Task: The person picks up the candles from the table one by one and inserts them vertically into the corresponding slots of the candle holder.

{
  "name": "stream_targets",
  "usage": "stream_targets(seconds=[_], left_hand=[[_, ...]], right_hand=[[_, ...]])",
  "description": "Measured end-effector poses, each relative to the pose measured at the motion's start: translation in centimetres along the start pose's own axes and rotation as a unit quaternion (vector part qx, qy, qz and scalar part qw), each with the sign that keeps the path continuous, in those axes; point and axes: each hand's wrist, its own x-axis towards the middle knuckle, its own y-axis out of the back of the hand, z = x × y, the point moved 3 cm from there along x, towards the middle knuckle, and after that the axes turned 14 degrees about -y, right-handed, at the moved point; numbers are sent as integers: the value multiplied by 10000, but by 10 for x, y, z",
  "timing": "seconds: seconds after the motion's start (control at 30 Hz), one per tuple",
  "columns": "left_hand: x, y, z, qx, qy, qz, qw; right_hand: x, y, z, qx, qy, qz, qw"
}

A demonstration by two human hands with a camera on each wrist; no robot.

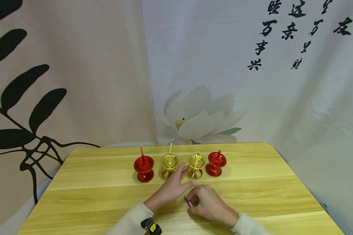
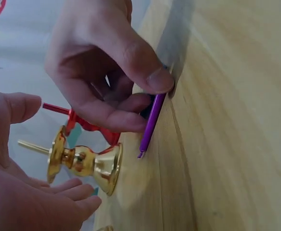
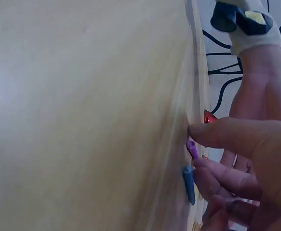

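My right hand (image 1: 207, 202) pinches a thin purple candle (image 2: 152, 120) low over the table, its wick end tilted down. A small blue candle (image 3: 188, 184) is beside those fingers; whether it is held or lies on the wood I cannot tell. My left hand (image 1: 173, 187) reaches forward with extended fingers, close to the gold candle holders, gripping nothing visible. Four holders stand in a row: a red holder (image 1: 144, 176) at left, a gold holder (image 1: 164, 171) partly hidden by the left hand, another gold holder (image 1: 195, 173), and a red holder (image 1: 213, 170) at right. Each bears a thin stick.
The holders stand near the back of the wooden table (image 1: 267, 189). Behind its far edge hangs a pale curtain (image 1: 111, 81) printed with leaves, a lotus and black characters. A dark watch (image 1: 151, 226) is on my left wrist.
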Motion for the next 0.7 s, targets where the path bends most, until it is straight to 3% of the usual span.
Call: stream_targets(seconds=[0.23, 0.4, 0.7], left_hand=[[20, -7, -11, -40, -61, 294, 9995], [33, -13, -30, 66, 130, 412, 9990], [44, -15, -31, -305, 307, 488, 9979]], right_hand=[[-2, 1, -2, 22, 170, -26, 9999], [-1, 1, 1, 333, -52, -353, 9988], [1, 2, 4, 728, -400, -681, 9942]])
